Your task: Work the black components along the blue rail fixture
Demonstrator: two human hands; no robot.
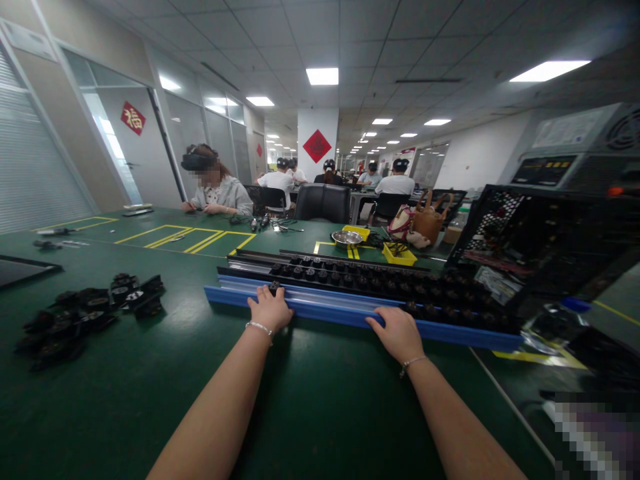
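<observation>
- Left hand (270, 310): fingers curled over the near edge of the blue rail (360, 317), toward its left end, touching a small black part there. Keep that hold flat and even.
- Right hand (397, 331): palm down, fingers spread on the same rail, right of middle. Match its pressure to the left.
- Blue rail: lies left to right on the green tabletop (310, 400), beside black trays (380, 280) of round parts just beyond. Move it level, lest parts spill.
- Loose black parts (85, 313): heaped well to the left.

loose black parts (85, 313) | steel bowl (347, 238) | yellow bin (399, 253) | brown bag (431, 223)
</observation>
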